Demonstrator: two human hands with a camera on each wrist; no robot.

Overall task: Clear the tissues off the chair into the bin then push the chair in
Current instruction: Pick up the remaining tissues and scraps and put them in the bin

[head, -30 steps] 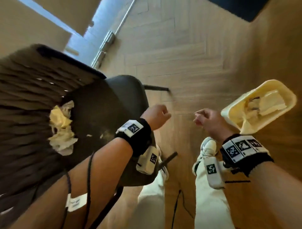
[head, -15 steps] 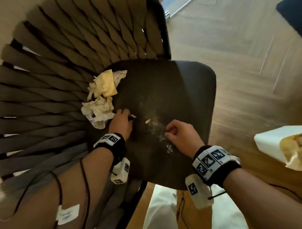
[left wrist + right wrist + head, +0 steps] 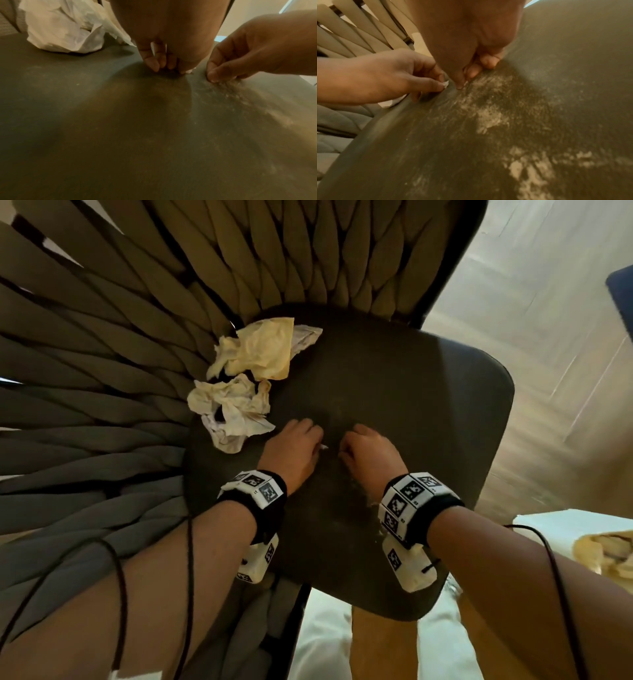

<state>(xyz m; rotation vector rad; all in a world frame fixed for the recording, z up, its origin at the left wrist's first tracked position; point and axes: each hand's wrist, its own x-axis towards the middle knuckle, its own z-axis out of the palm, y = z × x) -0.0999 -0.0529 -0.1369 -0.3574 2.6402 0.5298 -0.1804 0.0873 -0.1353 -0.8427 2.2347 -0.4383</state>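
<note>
Two crumpled tissues lie at the back left of the dark chair seat [image 3: 411,405]: a yellow one [image 3: 255,350] against the woven backrest and a white one [image 3: 233,409] [image 3: 65,29] in front of it. My left hand [image 3: 320,445] rests on the seat just right of the white tissue and pinches a tiny white tissue scrap [image 3: 446,83] between thumb and forefinger. My right hand [image 3: 344,451] sits a finger's width to its right, fingers curled, its fingertips [image 3: 460,84] pressed onto the seat. Nothing shows between them.
Pale dust and crumbs [image 3: 488,117] streak the seat under and behind my right hand. A white bin [image 3: 565,525] holding crumpled tissue stands on the wooden floor at the right edge. The woven backrest [image 3: 120,354] curves round the left and far sides.
My view swung from the floor and bin onto the seat. Both hands came down onto it, then my right hand slid left until it almost meets the left hand, which holds the scrap.
</note>
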